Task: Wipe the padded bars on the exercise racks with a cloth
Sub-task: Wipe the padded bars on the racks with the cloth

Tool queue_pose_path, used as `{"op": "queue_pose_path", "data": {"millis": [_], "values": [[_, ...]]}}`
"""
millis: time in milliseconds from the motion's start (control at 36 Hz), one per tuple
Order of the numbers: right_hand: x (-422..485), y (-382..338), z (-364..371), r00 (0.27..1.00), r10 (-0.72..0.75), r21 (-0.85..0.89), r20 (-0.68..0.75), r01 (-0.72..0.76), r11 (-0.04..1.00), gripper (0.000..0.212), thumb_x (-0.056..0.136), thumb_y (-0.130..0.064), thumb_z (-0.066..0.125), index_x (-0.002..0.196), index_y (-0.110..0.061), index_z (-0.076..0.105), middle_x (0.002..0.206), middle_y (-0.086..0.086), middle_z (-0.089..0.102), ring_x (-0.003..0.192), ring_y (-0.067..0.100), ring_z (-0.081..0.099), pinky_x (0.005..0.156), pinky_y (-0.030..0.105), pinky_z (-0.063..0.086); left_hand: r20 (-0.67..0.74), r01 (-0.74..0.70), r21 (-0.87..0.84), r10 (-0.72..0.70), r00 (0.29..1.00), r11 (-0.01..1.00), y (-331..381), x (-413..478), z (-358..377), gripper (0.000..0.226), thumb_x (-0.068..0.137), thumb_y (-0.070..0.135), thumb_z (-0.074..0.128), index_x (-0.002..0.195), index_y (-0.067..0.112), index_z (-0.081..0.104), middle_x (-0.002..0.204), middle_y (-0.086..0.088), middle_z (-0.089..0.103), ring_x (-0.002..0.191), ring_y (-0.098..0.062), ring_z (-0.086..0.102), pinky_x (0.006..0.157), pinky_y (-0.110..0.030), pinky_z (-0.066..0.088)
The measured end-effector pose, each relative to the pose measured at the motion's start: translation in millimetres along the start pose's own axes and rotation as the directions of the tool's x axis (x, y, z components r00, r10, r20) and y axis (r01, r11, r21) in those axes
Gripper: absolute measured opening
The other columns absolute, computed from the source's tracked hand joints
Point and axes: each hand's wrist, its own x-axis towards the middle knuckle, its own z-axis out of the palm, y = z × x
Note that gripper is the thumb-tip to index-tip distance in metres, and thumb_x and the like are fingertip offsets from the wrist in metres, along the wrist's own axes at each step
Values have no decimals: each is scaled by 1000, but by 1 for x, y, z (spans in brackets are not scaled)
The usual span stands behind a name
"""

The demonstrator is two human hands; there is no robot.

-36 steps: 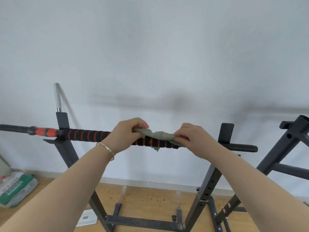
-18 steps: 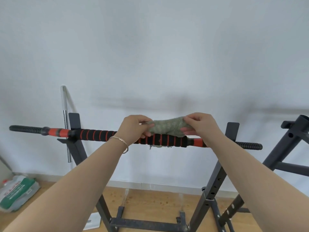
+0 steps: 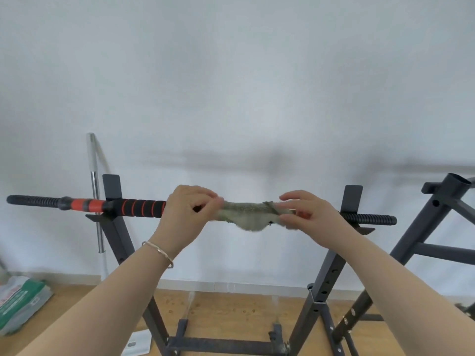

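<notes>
A black padded bar (image 3: 138, 207) with red stripes lies across two uprights of a dark metal rack (image 3: 117, 235). A grey-green cloth (image 3: 248, 214) is spread over the bar's middle, hiding the padding there. My left hand (image 3: 186, 210) pinches the cloth's left end. Its right end is held by my right hand (image 3: 305, 214), fingers partly extended. The bar's bare threaded ends stick out left (image 3: 30, 200) and right (image 3: 372, 219).
A second dark rack (image 3: 442, 219) stands at the right. A silver and white pole (image 3: 94, 191) leans on the white wall behind the left upright. A green and white bag (image 3: 19, 304) lies on the wooden floor at the left, with a white sheet (image 3: 137, 344) near the rack's base.
The cloth has been stretched wider along the bar as both hands moved apart, and it now hangs lower over the front of the padding. The view shifted slightly right.
</notes>
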Motion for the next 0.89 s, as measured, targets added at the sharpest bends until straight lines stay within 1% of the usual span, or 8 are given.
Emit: {"op": "queue_pose_path", "data": {"millis": [83,194,306,444,611,722,833,889], "values": [[8,15,2,990,7,-232,-140,-39,972,28,100,-33,57,127,-32,63,122,-15,53,84,6,57,83,16,42,-144,-152,259,193,970,954,4,5,21,32,91,44,49,87,25,75,102,13,68,101,-16,56,86,-40,41],[30,34,11,981,151,-533,-125,-194,823,28,105,-22,42,125,-18,62,117,3,62,104,25,56,94,42,47,211,-401,459,342,916,792,13,12,78,43,91,52,41,109,22,66,106,4,64,97,-24,57,80,-41,45],[34,37,26,987,150,-787,-62,-141,600,20,99,-12,39,111,-18,54,104,0,62,85,25,54,74,36,46,388,-452,630,248,888,631,6,23,122,64,89,66,22,106,18,60,88,1,61,77,-23,57,64,-35,38],[31,43,30,994,94,-833,-50,-94,546,21,99,-15,37,115,-21,50,99,-2,55,81,22,41,70,35,31,277,-394,700,282,919,596,-4,33,135,65,89,72,21,71,17,50,59,3,48,48,-20,43,50,-30,24],[31,51,31,996,58,-795,-71,-92,599,22,99,-13,39,117,-21,50,92,-5,43,82,21,38,72,34,25,277,-333,736,187,942,589,2,35,131,64,93,65,9,72,19,48,58,3,51,49,-20,36,50,-30,28],[31,55,32,995,36,-758,-94,-95,645,23,99,-12,43,119,-20,51,97,-1,50,82,22,38,72,35,27,391,-396,797,110,914,457,-6,41,118,62,90,54,-5,86,19,47,71,5,51,60,-21,47,54,-31,30],[28,55,32,992,14,-729,-123,-100,677,20,105,-25,37,110,-19,55,94,-5,54,82,20,42,75,34,31,503,-505,790,103,858,348,-20,38,92,20,85,34,57,98,20,52,63,2,39,47,-21,40,48,-24,25],[27,55,32,991,8,-720,-133,-102,687,30,108,-33,30,105,-19,56,94,-5,58,83,20,44,77,34,33,480,-484,805,103,871,344,-28,37,77,31,67,19,75,84,17,51,57,1,31,41,-19,35,48,-23,26]]}}
